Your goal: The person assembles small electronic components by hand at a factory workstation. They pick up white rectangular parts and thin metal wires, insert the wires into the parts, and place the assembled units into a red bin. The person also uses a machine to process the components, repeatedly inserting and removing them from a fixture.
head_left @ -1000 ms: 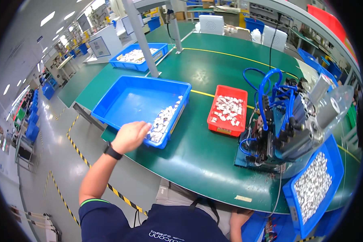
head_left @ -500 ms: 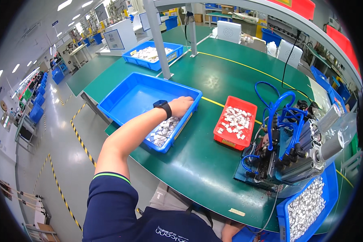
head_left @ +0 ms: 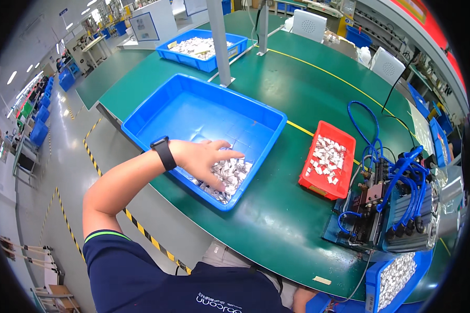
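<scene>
Blue bin (head_left: 245, 115), mid-frame: I'm seeing the left hand (head_left: 203, 159) hanging splayed over white parts (head_left: 236, 172).
It's apparently clasping nothing, probably splaying to span the parts, which the bin's lower-right corner is corralling. Right of centre, the red tray (head_left: 318, 191) is sitting near the machine (head_left: 373, 203), presumably for easy reach. I'm not seeing the right hand, so I can't tell its state.
</scene>
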Demonstrator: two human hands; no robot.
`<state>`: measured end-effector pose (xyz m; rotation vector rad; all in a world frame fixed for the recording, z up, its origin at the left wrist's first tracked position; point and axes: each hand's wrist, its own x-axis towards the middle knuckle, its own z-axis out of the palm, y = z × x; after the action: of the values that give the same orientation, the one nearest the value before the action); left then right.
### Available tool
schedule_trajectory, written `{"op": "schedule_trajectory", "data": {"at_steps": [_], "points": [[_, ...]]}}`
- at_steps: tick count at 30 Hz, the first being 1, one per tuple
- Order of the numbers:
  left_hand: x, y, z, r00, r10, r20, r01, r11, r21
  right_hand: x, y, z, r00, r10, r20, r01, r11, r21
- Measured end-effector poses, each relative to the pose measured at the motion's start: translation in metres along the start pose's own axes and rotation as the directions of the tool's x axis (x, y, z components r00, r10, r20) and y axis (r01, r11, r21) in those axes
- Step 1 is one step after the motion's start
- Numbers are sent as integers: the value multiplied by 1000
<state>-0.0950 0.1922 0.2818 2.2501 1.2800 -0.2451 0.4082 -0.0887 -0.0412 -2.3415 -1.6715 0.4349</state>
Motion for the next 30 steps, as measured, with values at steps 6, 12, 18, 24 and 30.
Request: {"op": "schedule_trajectory", "data": {"at_steps": [6, 12, 18, 24, 30], "points": [[18, 24, 27, 994, 64, -90, -27, 933, 360, 2, 10, 8, 997, 6, 76, -3, 999, -43], [43, 32, 39, 957, 147, -251, -35, 916, 401, -3, 25, 20, 989, 35, 142, -23, 996, -85], [87, 15, 26, 913, 95, -397, 69, 922, 380, -14, 50, 35, 973, 59, 222, -31, 991, -128], [113, -14, 6, 939, -37, -343, 149, 940, 307, -19, 69, 48, 954, 81, 289, -47, 991, -123], [84, 11, -16, 981, -178, -71, 190, 950, 247, -16, 34, 20, 965, 86, 247, -46, 985, -164]]}}
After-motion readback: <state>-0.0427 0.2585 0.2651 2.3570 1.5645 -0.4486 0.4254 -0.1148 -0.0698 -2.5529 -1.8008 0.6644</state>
